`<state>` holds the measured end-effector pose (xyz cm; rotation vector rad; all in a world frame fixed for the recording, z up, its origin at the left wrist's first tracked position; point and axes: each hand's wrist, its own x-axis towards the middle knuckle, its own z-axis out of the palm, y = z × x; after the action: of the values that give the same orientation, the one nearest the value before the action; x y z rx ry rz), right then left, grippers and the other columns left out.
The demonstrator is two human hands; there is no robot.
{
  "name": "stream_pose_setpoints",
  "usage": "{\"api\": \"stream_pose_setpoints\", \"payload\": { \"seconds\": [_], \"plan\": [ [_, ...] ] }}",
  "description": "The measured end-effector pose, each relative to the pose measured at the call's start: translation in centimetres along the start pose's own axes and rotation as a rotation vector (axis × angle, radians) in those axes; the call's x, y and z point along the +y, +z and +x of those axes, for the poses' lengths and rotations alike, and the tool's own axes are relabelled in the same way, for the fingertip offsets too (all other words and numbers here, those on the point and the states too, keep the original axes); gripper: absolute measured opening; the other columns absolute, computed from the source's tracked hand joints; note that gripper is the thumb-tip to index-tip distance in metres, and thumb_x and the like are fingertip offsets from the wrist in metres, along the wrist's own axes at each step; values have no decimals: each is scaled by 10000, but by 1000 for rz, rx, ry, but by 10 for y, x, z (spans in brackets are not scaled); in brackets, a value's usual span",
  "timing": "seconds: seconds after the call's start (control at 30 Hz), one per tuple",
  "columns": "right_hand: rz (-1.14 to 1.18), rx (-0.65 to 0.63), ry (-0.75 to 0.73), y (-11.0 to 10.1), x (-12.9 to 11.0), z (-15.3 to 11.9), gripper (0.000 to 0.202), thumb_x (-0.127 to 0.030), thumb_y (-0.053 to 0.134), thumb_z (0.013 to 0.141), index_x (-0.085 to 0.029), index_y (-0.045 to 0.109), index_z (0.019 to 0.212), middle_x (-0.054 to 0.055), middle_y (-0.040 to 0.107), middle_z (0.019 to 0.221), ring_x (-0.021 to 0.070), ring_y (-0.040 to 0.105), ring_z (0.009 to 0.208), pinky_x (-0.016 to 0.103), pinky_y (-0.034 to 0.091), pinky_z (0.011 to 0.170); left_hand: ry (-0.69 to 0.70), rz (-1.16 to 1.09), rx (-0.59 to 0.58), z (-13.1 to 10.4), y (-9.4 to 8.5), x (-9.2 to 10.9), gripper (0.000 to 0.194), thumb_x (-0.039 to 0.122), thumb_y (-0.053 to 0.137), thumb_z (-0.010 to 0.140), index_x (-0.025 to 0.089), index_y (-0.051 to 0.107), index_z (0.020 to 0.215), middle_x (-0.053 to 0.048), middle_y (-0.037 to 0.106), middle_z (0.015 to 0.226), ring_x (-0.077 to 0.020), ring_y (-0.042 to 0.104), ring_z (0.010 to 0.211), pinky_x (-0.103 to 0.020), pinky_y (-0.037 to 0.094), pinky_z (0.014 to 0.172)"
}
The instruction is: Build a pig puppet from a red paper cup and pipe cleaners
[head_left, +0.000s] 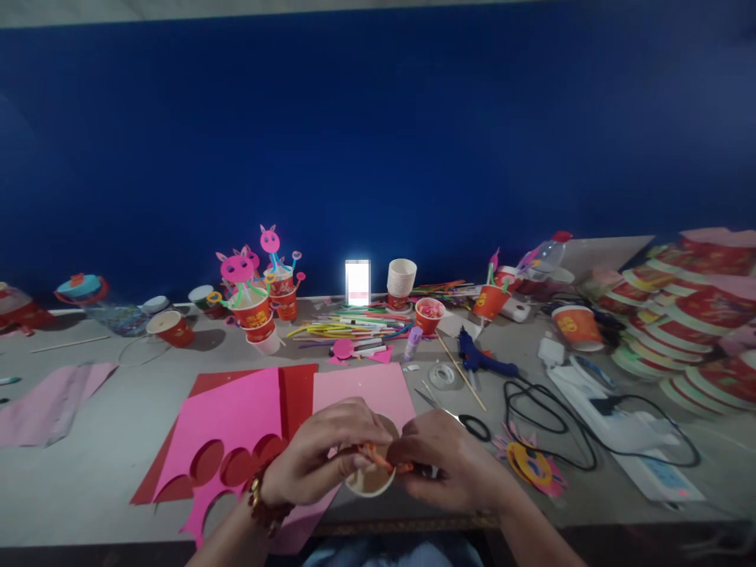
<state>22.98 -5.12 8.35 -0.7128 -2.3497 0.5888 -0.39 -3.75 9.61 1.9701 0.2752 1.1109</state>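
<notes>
My left hand [327, 449], with a beaded bracelet at the wrist, is closed on one end of a thin orange pipe cleaner [375, 454]. My right hand [449, 457] pinches the other end. A small dark and silvery thing shows under the right fingers; I cannot make out what it is. Directly below both hands stands a paper cup [370, 490], its open mouth facing up and partly hidden by the fingers. Light pink paper [360, 390] lies behind the cup, and scissors [472, 427] lie just beyond my right hand.
Bright pink cut-out paper [236, 409] lies on red sheets at left. A blue glue gun [484, 356] with a looping black cord and a white power strip [620, 425] are at right. Decorated cups [255, 316], pipe cleaners [348, 324] and stacked cups [402, 279] line the back.
</notes>
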Motion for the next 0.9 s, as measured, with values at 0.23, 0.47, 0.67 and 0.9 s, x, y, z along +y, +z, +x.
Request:
{"api": "stream_pose_setpoints", "payload": {
  "seconds": [0.23, 0.47, 0.67, 0.9],
  "plan": [
    [-22, 16, 5, 0, -4, -5, 163, -252, 559, 900, -226, 720, 910, 4, 685, 632, 151, 586, 569, 281, 337, 603, 15, -22, 8, 4, 3, 3, 319, 251, 546, 994, 257, 624, 1303, -105, 710, 927, -257, 683, 984, -414, 572, 849],
    [-77, -55, 28, 1, -2, -7, 221, -299, 515, 926, -219, 721, 921, 11, 681, 652, 160, 589, 590, 287, 329, 607, 116, 55, 55, 5, 4, -2, 291, 212, 573, 979, 208, 641, 1263, -94, 756, 992, -213, 688, 930, -494, 516, 1019],
    [-79, -36, 10, 0, -3, -5, 207, -277, 518, 925, -218, 713, 888, 11, 691, 658, 156, 603, 594, 285, 328, 601, 113, 183, -5, 4, 0, -1, 336, 222, 546, 990, 231, 577, 1324, -90, 740, 1078, -216, 672, 999, -481, 468, 1070],
    [-143, 48, -29, 1, 1, -4, 301, -297, 482, 965, -215, 631, 717, -5, 626, 585, 144, 550, 548, 288, 291, 573, -214, 407, -124, 8, -5, 8, 123, 178, 634, 921, 231, 661, 1029, -76, 666, 1096, -231, 569, 1099, -412, 436, 1034]
  ]
}}
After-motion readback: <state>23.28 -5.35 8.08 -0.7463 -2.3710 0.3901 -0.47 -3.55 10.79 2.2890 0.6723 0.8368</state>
